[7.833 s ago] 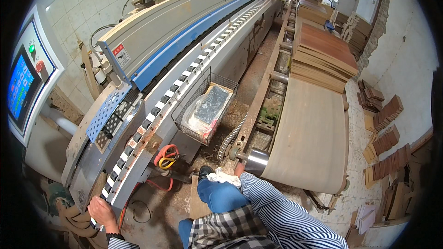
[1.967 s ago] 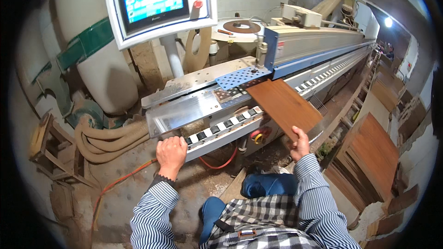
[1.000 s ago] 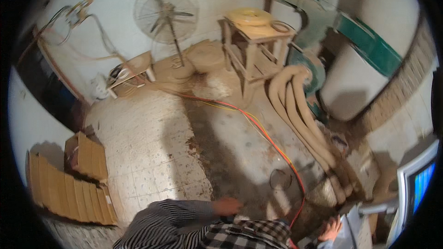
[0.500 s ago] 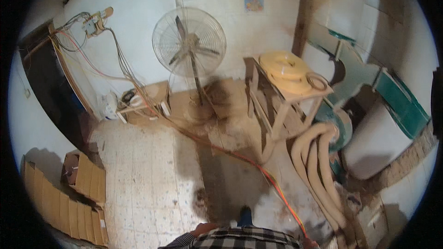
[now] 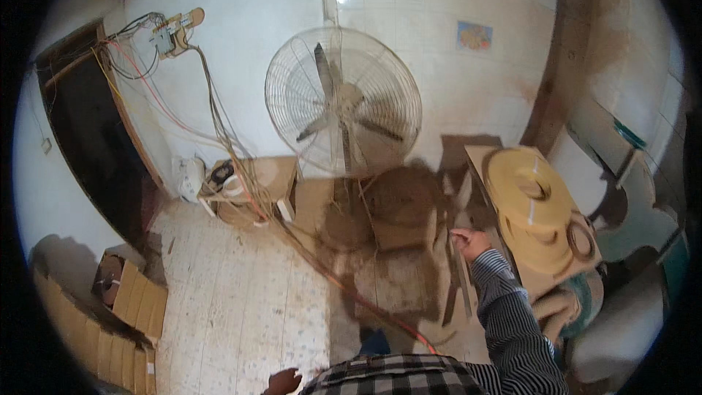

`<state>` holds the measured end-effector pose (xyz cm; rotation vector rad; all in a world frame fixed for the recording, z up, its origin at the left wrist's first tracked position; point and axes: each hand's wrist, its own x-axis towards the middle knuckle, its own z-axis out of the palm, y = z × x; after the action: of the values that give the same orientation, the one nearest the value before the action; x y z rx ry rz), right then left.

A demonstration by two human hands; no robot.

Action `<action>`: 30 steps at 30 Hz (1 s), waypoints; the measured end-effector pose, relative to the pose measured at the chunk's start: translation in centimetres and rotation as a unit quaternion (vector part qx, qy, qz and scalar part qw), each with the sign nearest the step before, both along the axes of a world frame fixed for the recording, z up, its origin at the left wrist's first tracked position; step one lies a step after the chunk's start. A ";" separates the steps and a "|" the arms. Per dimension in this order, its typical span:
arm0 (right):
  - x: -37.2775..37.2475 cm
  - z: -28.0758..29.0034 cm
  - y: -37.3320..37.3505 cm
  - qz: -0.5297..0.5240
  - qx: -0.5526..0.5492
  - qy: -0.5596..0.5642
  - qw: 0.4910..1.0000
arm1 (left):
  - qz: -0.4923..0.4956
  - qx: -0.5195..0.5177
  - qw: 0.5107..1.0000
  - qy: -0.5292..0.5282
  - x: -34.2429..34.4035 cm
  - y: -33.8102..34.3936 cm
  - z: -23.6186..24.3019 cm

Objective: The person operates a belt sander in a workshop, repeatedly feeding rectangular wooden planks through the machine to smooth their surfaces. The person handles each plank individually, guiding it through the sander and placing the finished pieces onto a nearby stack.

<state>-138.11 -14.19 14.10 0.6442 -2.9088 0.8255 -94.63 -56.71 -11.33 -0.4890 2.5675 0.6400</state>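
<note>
At left, an open carton (image 5: 142,306) holds a brown roll (image 5: 111,276). The yellow rolls (image 5: 512,194) lie flat, overlapping, the upper one ring-shaped with pale bands, on the right-hand table (image 5: 477,158), a thin coil (image 5: 573,241) near. The right hand (image 5: 472,243), fingers loosely parted and empty, is near them; the left hand (image 5: 284,380) is low at the near edge, its grip unclear.

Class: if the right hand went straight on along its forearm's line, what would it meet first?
Probably the right edge of the fan ahead; the right hand could instead pass it to the wall, since depth is unclear.
</note>
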 end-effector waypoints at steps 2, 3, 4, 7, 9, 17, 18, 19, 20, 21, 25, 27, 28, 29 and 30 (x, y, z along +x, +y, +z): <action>-10.2 -1.9 2.0 -0.005 -0.102 0.012 0.995 | -0.023 0.008 0.996 0.085 -4.6 -2.6 -3.7; -14.7 -2.7 2.8 -0.029 -0.180 -0.041 0.982 | -0.032 -0.050 0.998 -0.031 -9.3 -2.0 -2.6; -19.4 -3.2 4.1 -0.057 -0.255 -0.092 0.961 | -0.014 -0.027 0.999 -0.022 -13.7 -1.5 -1.2; -30.2 -1.2 0.7 -0.068 -0.417 -0.131 0.897 | 0.059 0.024 0.997 0.046 -22.4 0.1 9.6; -37.8 -0.4 2.5 -0.097 -0.459 -0.156 0.869 | 0.082 0.040 0.992 0.089 -27.7 -0.7 10.6; -64.7 2.8 -9.9 0.005 -0.328 -0.207 0.922 | 0.232 -0.001 0.968 0.095 -36.2 0.9 2.0; -68.6 0.6 -11.6 0.049 -0.293 -0.199 0.934 | 0.289 0.102 0.944 0.124 -36.5 0.9 -0.7; -72.7 -1.5 -13.2 0.093 -0.258 -0.186 0.943 | 0.272 0.117 0.950 0.097 -38.5 1.3 0.0; -75.7 -3.7 -15.8 0.119 -0.200 -0.172 0.957 | 0.262 0.132 0.954 0.066 -39.7 2.5 1.0; -77.6 -5.7 -18.6 0.133 -0.136 -0.157 0.969 | 0.252 0.148 0.956 0.036 -40.8 3.5 1.8; -81.7 -10.0 -25.6 0.149 -0.003 -0.134 0.980 | 0.358 0.186 0.915 0.034 -45.5 7.4 5.9; -82.7 -11.6 -27.0 0.154 0.026 -0.133 0.979 | 0.439 0.268 0.851 0.109 -42.8 7.2 1.1; -83.2 -12.1 -27.7 0.156 0.039 -0.130 0.978 | 0.467 0.289 0.830 0.098 -42.5 7.3 0.4; -83.6 -12.5 -28.3 0.156 0.049 -0.127 0.978 | 0.472 0.278 0.831 0.095 -42.2 7.3 0.2; -83.9 -12.5 -28.9 0.157 0.057 -0.118 0.979 | 0.447 0.191 0.870 0.078 -43.5 8.4 1.9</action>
<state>-222.00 -43.06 1.56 1.1131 -3.1334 0.8155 -138.09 -48.31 -9.46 -1.5479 2.1389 1.4997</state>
